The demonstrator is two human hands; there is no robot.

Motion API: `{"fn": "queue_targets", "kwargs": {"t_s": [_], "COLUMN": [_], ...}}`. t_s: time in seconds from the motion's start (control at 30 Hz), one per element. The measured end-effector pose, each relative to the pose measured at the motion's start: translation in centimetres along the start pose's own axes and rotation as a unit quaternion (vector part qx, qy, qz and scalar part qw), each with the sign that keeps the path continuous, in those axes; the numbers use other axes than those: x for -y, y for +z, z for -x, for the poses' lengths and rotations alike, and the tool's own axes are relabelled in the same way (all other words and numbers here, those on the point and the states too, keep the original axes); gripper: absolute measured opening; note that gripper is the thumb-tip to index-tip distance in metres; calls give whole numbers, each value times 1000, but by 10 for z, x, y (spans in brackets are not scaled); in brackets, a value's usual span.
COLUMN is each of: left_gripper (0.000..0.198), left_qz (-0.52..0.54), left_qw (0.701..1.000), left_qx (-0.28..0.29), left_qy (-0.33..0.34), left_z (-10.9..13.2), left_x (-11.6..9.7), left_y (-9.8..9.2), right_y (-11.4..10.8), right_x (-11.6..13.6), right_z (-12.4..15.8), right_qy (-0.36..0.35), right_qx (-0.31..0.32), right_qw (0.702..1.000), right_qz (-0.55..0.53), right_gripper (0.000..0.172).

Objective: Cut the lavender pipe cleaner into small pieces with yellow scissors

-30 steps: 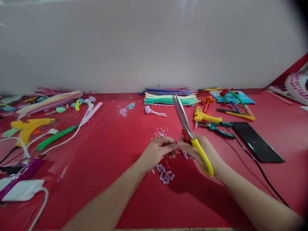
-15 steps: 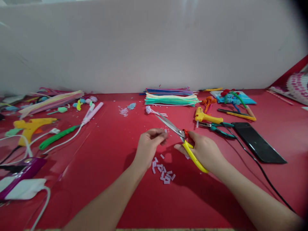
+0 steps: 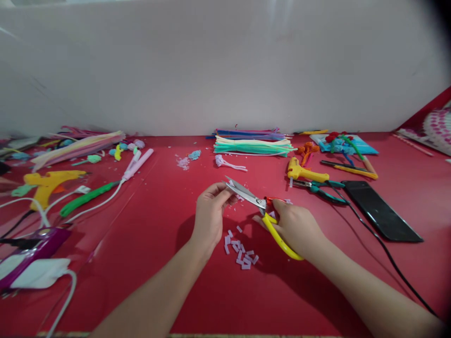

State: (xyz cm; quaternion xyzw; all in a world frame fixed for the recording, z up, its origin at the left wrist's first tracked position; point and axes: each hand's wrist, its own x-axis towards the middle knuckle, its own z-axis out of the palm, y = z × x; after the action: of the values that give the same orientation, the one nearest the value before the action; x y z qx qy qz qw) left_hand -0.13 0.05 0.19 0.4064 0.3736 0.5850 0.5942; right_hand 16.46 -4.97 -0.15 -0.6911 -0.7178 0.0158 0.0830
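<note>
My right hand (image 3: 298,226) grips scissors (image 3: 282,240) with yellow and red handles, their blades parted and pointing up and left. My left hand (image 3: 209,213) is closed in a pinch at the blade tips. A small lilac piece (image 3: 231,183) shows between its fingertips and the blades; most of it is hidden. Below, on the red table (image 3: 148,263), lies a loose group of short lilac cut pieces (image 3: 243,253). Beyond the blades rests a lilac pipe-cleaner shape (image 3: 229,162) with a bunched head and thin stems.
Pipe-cleaner bundles (image 3: 253,146) lie along the white wall (image 3: 225,65). To the right are a yellow glue gun (image 3: 306,172), pliers (image 3: 327,193) and a black phone (image 3: 382,211). On the left sit another glue gun (image 3: 49,183), a power strip (image 3: 38,253) and white cables.
The scissors have shifted slightly lower, and their blade tips now meet the fingers of my left hand. My left hand has moved a little left and up. The view has shifted slightly.
</note>
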Motion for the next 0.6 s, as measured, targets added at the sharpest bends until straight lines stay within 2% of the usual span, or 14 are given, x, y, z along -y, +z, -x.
{"fn": "queue_targets", "kwargs": {"t_s": [0.6], "left_gripper": [5], "left_qz": [1], "left_qw": [1000], "left_qx": [2], "left_qy": [4], "left_z": [1], "left_x": [2], "left_y": [-1], "right_y": [3], "right_x": [-2], "right_z": [1], "right_qy": [-20], "right_qx": [8], "right_qw": [999], "right_qz": [32], "right_gripper": [34]}}
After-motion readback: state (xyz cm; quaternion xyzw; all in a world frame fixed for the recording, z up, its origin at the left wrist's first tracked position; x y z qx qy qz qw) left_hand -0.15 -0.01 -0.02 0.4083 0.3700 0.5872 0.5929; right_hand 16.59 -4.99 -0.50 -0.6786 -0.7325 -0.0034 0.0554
